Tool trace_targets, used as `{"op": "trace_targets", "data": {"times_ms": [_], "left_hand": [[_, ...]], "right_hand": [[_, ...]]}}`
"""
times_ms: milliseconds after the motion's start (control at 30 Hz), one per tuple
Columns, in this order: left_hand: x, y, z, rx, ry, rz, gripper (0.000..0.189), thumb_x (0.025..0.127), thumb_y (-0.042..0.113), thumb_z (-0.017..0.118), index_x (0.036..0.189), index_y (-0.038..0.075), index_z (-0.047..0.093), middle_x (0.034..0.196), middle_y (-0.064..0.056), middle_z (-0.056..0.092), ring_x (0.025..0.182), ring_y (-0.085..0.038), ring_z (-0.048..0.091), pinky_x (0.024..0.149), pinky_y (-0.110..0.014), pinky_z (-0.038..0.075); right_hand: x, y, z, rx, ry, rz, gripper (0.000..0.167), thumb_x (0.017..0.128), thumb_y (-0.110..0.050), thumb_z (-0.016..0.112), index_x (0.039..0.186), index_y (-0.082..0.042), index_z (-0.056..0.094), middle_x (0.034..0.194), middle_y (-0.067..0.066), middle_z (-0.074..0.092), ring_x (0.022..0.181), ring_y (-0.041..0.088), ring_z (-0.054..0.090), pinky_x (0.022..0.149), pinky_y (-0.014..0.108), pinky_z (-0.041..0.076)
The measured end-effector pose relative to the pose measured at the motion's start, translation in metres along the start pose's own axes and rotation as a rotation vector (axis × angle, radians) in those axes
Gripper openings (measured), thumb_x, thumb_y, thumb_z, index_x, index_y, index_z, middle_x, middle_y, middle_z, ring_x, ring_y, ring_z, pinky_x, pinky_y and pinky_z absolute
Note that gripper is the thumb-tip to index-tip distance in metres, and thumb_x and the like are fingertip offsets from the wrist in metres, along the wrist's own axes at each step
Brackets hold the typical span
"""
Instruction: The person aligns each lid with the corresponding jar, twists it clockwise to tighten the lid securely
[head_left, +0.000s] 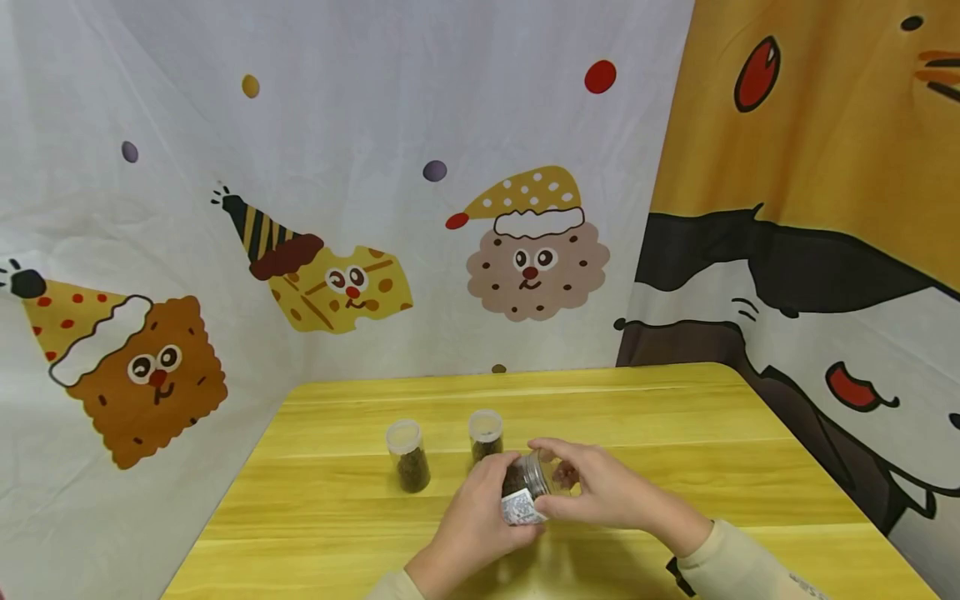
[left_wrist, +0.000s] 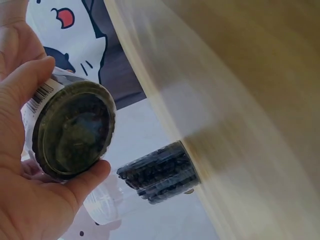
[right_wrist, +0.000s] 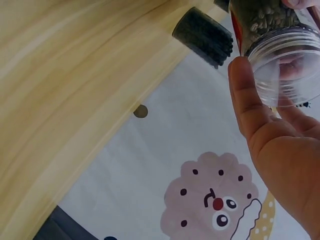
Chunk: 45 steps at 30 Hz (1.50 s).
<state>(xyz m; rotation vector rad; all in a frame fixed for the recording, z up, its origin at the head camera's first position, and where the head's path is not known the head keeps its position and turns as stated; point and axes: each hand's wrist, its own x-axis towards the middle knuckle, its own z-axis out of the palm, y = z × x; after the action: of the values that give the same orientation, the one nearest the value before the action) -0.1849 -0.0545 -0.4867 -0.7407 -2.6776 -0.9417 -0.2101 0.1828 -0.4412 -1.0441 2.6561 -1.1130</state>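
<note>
A clear plastic jar [head_left: 517, 482] with dark, grainy contents and a printed label lies tilted between the two hands above the table. My left hand [head_left: 478, 515] grips its body from the left, the thumb and fingers around the side. In the left wrist view, the dark round base of the jar [left_wrist: 75, 131] faces the camera, and a barcode shows beside the thumb. From the right, my right hand [head_left: 603, 492] holds the jar's clear mouth end, its fingers curled around it. The right wrist view shows ridged rings on a clear plastic cap [right_wrist: 267, 82] inside that hand.
Two similar clear jars stand upright on the wood-grain table [head_left: 300, 517]: one jar [head_left: 412, 471] to the left, another jar [head_left: 486, 429] just behind the left hand. A cartoon-printed cloth [head_left: 360, 150] hangs behind the table's far edge and along its right side.
</note>
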Motion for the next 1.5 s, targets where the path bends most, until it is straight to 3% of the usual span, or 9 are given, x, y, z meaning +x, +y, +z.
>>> {"op": "trace_targets", "data": {"times_ms": [367, 567, 767, 933, 1167, 1300, 1500], "left_hand": [[0.0, 0.005, 0.002, 0.082, 0.063, 0.018, 0.089, 0.073, 0.038, 0.099, 0.144, 0.009, 0.054, 0.134, -0.009, 0.065, 0.114, -0.02, 0.065, 0.093, -0.036, 0.064], [-0.001, 0.004, 0.002, 0.118, 0.062, 0.04, 0.089, 0.073, 0.038, 0.099, 0.145, 0.01, 0.055, 0.134, -0.009, 0.065, 0.116, -0.02, 0.065, 0.092, -0.036, 0.064], [-0.001, 0.003, 0.002, 0.096, 0.059, 0.053, 0.088, 0.074, 0.037, 0.099, 0.145, 0.009, 0.054, 0.133, -0.009, 0.065, 0.114, -0.02, 0.065, 0.09, -0.035, 0.064], [0.001, -0.004, 0.0, 0.02, 0.002, 0.054, 0.086, 0.077, 0.039, 0.096, 0.146, 0.01, 0.055, 0.134, -0.006, 0.066, 0.116, -0.017, 0.065, 0.092, -0.033, 0.063], [0.004, -0.015, -0.008, -0.284, -0.149, -0.007, 0.087, 0.08, 0.044, 0.093, 0.15, 0.008, 0.056, 0.131, -0.003, 0.069, 0.105, -0.004, 0.064, 0.083, -0.02, 0.059], [0.004, -0.013, -0.008, -0.288, -0.148, -0.001, 0.087, 0.08, 0.047, 0.093, 0.148, 0.006, 0.057, 0.128, -0.004, 0.07, 0.101, -0.001, 0.062, 0.081, -0.019, 0.058], [0.003, -0.013, -0.004, -0.283, -0.129, -0.004, 0.084, 0.079, 0.046, 0.094, 0.145, 0.009, 0.059, 0.126, 0.0, 0.07, 0.099, 0.0, 0.062, 0.08, -0.019, 0.058]], "right_hand": [[0.002, -0.001, 0.006, 0.031, 0.021, 0.076, 0.07, 0.097, -0.049, 0.077, 0.153, -0.013, 0.055, 0.115, 0.001, 0.074, 0.094, 0.015, 0.071, 0.077, 0.03, 0.063], [0.001, 0.0, 0.005, 0.058, 0.007, 0.065, 0.07, 0.096, -0.046, 0.079, 0.153, -0.012, 0.055, 0.126, 0.005, 0.073, 0.099, 0.019, 0.072, 0.08, 0.028, 0.063], [0.0, 0.0, 0.006, 0.066, -0.011, 0.092, 0.071, 0.098, -0.048, 0.077, 0.155, -0.012, 0.053, 0.128, 0.004, 0.071, 0.098, 0.018, 0.071, 0.079, 0.028, 0.062], [-0.002, 0.002, 0.006, 0.066, -0.008, 0.043, 0.074, 0.095, -0.045, 0.081, 0.155, -0.011, 0.052, 0.132, 0.005, 0.069, 0.1, 0.016, 0.072, 0.083, 0.031, 0.063], [-0.002, 0.003, 0.001, 0.041, -0.033, -0.132, 0.076, 0.091, -0.032, 0.087, 0.154, -0.008, 0.053, 0.147, 0.006, 0.066, 0.116, 0.014, 0.07, 0.099, 0.039, 0.063], [-0.002, 0.004, -0.004, 0.044, -0.064, -0.126, 0.073, 0.095, -0.035, 0.083, 0.156, -0.009, 0.052, 0.149, 0.006, 0.064, 0.115, 0.015, 0.07, 0.098, 0.039, 0.063], [-0.002, 0.004, -0.005, 0.053, -0.095, -0.053, 0.075, 0.097, -0.043, 0.079, 0.159, -0.013, 0.049, 0.145, 0.005, 0.065, 0.114, 0.019, 0.07, 0.096, 0.037, 0.063]]}}
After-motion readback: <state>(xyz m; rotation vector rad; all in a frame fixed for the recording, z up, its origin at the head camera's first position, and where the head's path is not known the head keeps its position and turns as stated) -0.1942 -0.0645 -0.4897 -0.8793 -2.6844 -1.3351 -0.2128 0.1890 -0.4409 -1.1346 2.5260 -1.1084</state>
